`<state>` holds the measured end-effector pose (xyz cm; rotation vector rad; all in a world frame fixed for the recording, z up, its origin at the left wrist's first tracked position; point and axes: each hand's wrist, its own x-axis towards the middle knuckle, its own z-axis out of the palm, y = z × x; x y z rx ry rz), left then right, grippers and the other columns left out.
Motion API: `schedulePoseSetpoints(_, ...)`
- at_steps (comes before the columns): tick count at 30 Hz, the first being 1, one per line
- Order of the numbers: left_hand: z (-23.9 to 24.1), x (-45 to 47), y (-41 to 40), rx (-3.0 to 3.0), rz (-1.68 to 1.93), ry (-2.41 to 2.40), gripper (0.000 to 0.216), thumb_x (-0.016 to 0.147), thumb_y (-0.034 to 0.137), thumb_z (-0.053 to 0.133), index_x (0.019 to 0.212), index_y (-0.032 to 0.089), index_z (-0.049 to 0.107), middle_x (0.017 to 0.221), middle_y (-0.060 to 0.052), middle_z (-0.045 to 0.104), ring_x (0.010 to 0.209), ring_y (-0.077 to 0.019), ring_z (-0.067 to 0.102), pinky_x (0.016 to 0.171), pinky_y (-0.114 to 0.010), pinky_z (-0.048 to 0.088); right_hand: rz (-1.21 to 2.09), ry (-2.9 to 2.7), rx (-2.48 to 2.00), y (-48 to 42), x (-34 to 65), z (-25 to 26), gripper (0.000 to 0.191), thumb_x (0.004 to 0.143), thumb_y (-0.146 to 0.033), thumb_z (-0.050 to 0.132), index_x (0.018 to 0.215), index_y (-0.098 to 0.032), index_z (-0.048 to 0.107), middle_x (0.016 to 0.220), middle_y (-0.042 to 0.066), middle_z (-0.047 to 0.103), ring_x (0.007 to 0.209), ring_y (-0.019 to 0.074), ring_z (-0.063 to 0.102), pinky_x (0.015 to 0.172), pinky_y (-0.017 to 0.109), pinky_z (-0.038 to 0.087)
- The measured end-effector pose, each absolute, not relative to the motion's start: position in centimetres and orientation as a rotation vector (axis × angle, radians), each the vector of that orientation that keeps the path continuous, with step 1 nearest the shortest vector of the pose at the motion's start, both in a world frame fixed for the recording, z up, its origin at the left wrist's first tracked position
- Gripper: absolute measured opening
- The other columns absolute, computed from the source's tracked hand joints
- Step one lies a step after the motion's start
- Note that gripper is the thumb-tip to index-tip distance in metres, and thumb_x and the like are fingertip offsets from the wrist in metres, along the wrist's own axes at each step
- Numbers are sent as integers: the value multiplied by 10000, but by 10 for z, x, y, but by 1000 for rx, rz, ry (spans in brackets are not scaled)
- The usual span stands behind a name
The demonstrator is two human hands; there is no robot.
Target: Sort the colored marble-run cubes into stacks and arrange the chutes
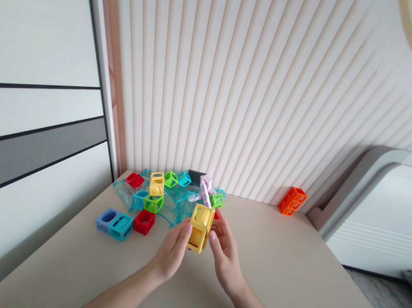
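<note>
Two yellow open-frame cube blocks point(199, 229), stacked end to end, are held up above the table in front of me. My left hand point(172, 250) grips them from the left, its thumb along the side. On the right side, my right hand point(226, 258) has its thumb and fingers bent around the blocks' edge. A red cube block point(144, 222) lies on the table left of my left hand. Beside it is a joined pair, one blue block point(106, 217) and one teal block point(121, 227). Behind the held blocks, a bit of red shows, mostly hidden.
A clear teal plastic bag point(169, 206) lies by the ribbed wall, with several coloured cube blocks and a pale purple piece point(205, 190) on it. Orange joined blocks point(293, 201) stand at the table's point(288, 275) back right. A bed headboard point(391, 208) stands beyond the right edge.
</note>
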<state>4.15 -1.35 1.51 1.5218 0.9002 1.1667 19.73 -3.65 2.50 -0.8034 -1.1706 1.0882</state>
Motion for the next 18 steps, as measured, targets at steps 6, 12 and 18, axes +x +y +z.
schedulePoseSetpoints(6,7,47,-6,1238,1149,848,617,928,681,425,868,133,701,749,-56,702,634,-159,584,600,-268,471,982,-1190,-891,-35,198,16,579,874,-385,722,1416,-320,528,1071,41,709,942,223,675,856,374,565)
schedulePoseSetpoints(12,21,45,-10,1204,1128,688,503,915,589,557,1162,166,672,1073,-92,728,941,-235,673,784,-316,539,794,-1288,-950,-31,203,11,552,912,-389,683,1427,-300,505,1066,48,708,924,203,669,850,353,554)
schedulePoseSetpoints(18,26,45,-14,1279,1125,611,519,875,444,687,1322,203,580,1305,-111,656,1229,-298,587,1046,-402,461,830,-1240,-881,-32,202,18,486,937,-443,636,1389,-301,523,1095,55,713,985,223,675,906,383,541)
